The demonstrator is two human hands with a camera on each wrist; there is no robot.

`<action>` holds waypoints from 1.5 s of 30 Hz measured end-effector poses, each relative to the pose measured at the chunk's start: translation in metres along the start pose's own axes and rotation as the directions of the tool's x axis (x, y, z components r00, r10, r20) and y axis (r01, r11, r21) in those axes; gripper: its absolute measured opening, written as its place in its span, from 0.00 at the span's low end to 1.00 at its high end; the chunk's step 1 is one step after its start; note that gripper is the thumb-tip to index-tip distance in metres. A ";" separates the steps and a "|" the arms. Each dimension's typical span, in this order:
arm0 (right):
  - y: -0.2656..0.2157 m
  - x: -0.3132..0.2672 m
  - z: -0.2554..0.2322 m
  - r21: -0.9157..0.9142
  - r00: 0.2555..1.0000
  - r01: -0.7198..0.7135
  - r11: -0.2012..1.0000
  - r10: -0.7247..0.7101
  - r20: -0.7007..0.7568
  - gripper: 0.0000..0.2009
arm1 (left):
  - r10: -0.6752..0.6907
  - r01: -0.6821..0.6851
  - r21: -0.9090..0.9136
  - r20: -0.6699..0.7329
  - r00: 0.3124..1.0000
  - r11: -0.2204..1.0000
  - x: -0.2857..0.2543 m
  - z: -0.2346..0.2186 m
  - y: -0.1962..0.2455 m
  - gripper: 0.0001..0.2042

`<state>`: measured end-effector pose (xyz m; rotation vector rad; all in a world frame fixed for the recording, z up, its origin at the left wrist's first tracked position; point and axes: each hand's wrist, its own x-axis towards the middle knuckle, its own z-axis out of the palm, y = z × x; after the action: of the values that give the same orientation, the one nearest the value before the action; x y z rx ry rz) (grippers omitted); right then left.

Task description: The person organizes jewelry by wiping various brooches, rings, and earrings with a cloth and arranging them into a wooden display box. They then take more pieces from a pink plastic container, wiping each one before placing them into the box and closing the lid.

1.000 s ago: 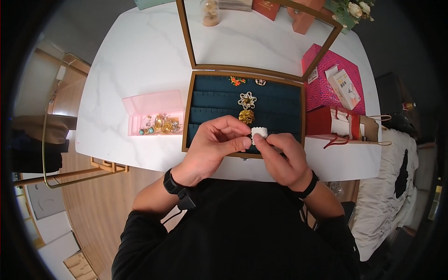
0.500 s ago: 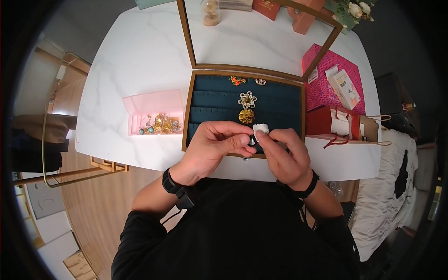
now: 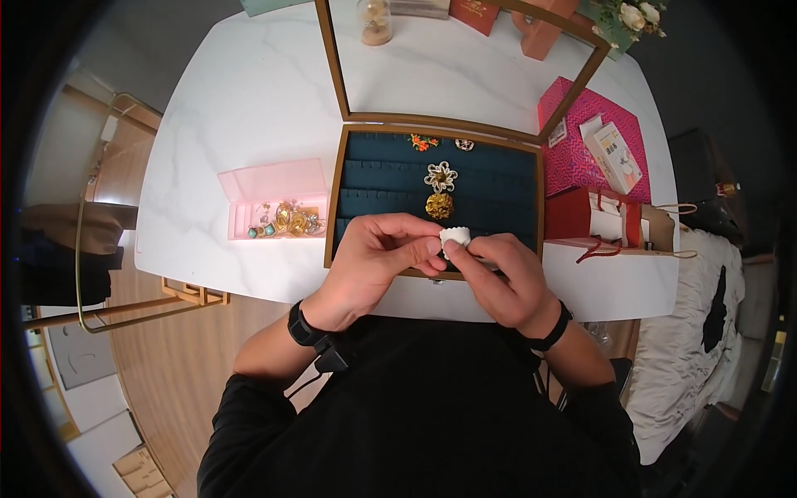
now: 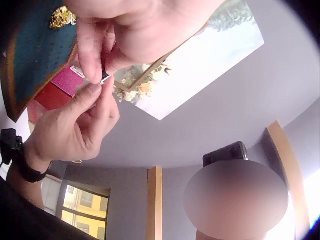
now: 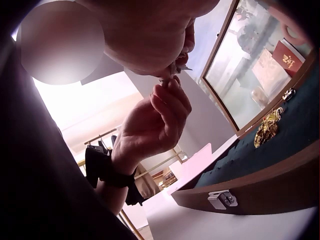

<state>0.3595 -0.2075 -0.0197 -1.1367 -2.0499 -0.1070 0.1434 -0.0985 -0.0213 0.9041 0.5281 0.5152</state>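
Note:
Over the front of the jewelry box, both hands meet at their fingertips. My right hand pinches a white cloth with a scalloped edge, thumb on top. Between thumb and fingers my left hand holds a small dark piece, mostly hidden by the fingers; its kind I cannot tell. The cloth lies up against the left fingertips. Behind the hands, on the dark green lining, sit a gold ornament, a white flower-shaped one and an orange-red one.
The box's glass lid stands raised at the back. To the left is an opened pink case with several pieces of jewelry. A red paper bag and a magenta box stand at the right; a glass dome is at the back.
The right hand has shifted the cloth about the left fingertips, first lifting it off and showing the dark piece, then bringing it back over. The left hand has barely moved.

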 end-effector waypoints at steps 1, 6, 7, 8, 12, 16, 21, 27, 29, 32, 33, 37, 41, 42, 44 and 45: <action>-0.001 0.000 0.001 -0.010 1.000 0.013 1.000 -0.013 0.001 0.21 | 0.003 -0.003 0.011 -0.003 1.000 1.000 0.001 0.000 0.000 0.10; -0.001 0.002 -0.002 -0.026 0.997 0.073 0.997 -0.073 0.019 0.21 | -0.022 0.023 -0.021 0.014 1.000 1.000 -0.001 -0.001 -0.002 0.10; 0.001 0.001 -0.003 -0.018 0.996 0.082 0.996 -0.082 0.023 0.21 | -0.034 0.035 -0.033 0.022 0.999 0.999 -0.001 -0.001 -0.002 0.10; 0.002 0.001 -0.005 -0.009 0.996 0.091 0.996 -0.091 0.028 0.21 | -0.036 0.037 -0.033 0.022 0.999 0.999 -0.001 0.000 -0.002 0.10; 0.005 0.001 -0.012 -0.003 0.994 0.092 0.996 -0.092 0.061 0.20 | -0.032 0.032 -0.012 0.027 0.999 0.999 0.000 0.001 -0.003 0.11; 0.011 -0.013 -0.016 0.060 0.995 -0.001 0.998 -0.006 0.104 0.18 | -0.078 0.078 -0.001 0.002 0.997 0.997 0.003 -0.003 -0.001 0.10; 0.012 -0.045 -0.011 0.035 0.957 -0.290 0.956 0.290 0.000 0.16 | -0.067 0.065 0.175 0.010 0.998 0.982 0.007 -0.008 -0.005 0.09; 0.014 -0.066 -0.006 0.062 0.891 -0.447 0.893 0.450 -0.060 0.13 | 0.039 -0.143 0.747 0.155 0.987 0.649 0.016 -0.009 -0.020 0.07; 0.017 -0.071 -0.002 0.102 0.870 -0.481 0.871 0.489 -0.063 0.13 | 0.154 -0.309 0.898 0.273 0.950 0.312 0.018 -0.006 -0.027 0.09; 0.020 -0.074 0.007 0.137 0.860 -0.493 0.859 0.505 -0.075 0.13 | 0.126 -0.312 0.929 0.292 0.948 0.198 0.021 -0.006 -0.038 0.08; 0.020 -0.074 0.008 0.139 0.857 -0.497 0.857 0.510 -0.077 0.13 | 0.121 -0.312 0.929 0.293 0.948 0.197 0.023 -0.006 -0.040 0.08; 0.021 -0.077 0.013 0.142 0.846 -0.520 0.842 0.530 -0.048 0.13 | 0.060 -0.294 0.954 0.290 0.955 0.056 0.027 -0.005 -0.041 0.06; 0.022 -0.078 0.015 0.151 0.833 -0.544 0.825 0.554 -0.024 0.13 | 0.002 -0.267 0.963 0.267 0.964 0.034 0.031 -0.007 -0.036 0.05; 0.023 -0.078 0.016 0.152 0.830 -0.548 0.823 0.557 -0.023 0.13 | -0.002 -0.267 0.963 0.267 0.964 0.036 0.032 -0.008 -0.035 0.05; 0.024 -0.079 0.017 0.149 0.834 -0.544 0.826 0.552 -0.014 0.13 | -0.014 -0.277 0.959 0.279 0.960 0.063 0.034 -0.009 -0.034 0.05; 0.024 -0.079 0.017 0.148 0.832 -0.548 0.824 0.555 -0.013 0.13 | -0.017 -0.278 0.958 0.280 0.960 0.065 0.034 -0.011 -0.035 0.05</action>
<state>0.3915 -0.2400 -0.0909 -1.5708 -1.5730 0.2862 0.1692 -0.0885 -0.0631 2.4273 0.5664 0.0935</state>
